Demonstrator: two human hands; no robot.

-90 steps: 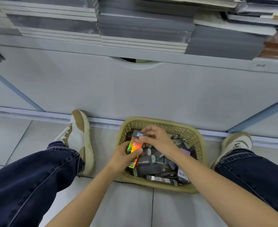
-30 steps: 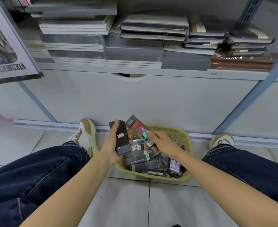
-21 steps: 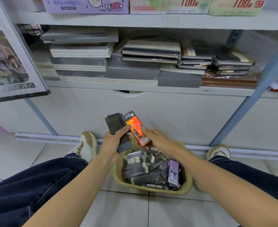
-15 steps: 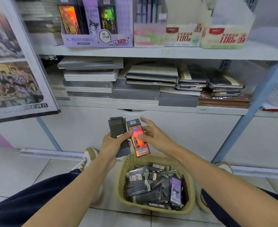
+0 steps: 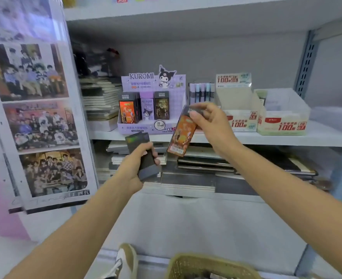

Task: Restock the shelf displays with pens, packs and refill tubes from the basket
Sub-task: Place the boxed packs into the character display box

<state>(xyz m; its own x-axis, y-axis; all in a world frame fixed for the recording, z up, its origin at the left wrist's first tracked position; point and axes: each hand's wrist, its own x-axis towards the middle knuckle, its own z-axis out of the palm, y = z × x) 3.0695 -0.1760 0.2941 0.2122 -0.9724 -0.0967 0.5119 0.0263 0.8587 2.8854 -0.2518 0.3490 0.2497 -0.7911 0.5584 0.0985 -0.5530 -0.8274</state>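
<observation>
Left hand [image 5: 132, 168]: fingers curled round a stack of dark packs [image 5: 139, 141], thumb on the front face, stack upright and tipped slightly left. I can't count the packs.

Right hand [image 5: 212, 123]: thumb and fingertips pinch the top end of one orange pack [image 5: 183, 135]. The pack hangs tilted, its lower end pointing down toward the left hand. The two loads are close but not touching.

The purple Kuromi display box [image 5: 153, 127] sits on the shelf board [image 5: 276, 138], just beyond the left hand and to the left of the right hand. Packs stand upright in it: an orange one [image 5: 127, 111], a purple one [image 5: 147, 109] and a dark gold one [image 5: 161, 106]. The orange pack I'm holding is in front of the box's right end, not in it.

Behind the right hand is a row of pastel refill tubes [image 5: 201, 92]. To its right are two open cardboard display boxes [image 5: 239, 119], contents unreadable.

Under both hands, one shelf down, are stacked notebooks [image 5: 196, 178].

The basket [image 5: 196, 258] is on the floor below the right forearm, near me. Only its rim shows at the frame edge.

A poster panel [image 5: 35, 117] stands left of the left arm.
</observation>
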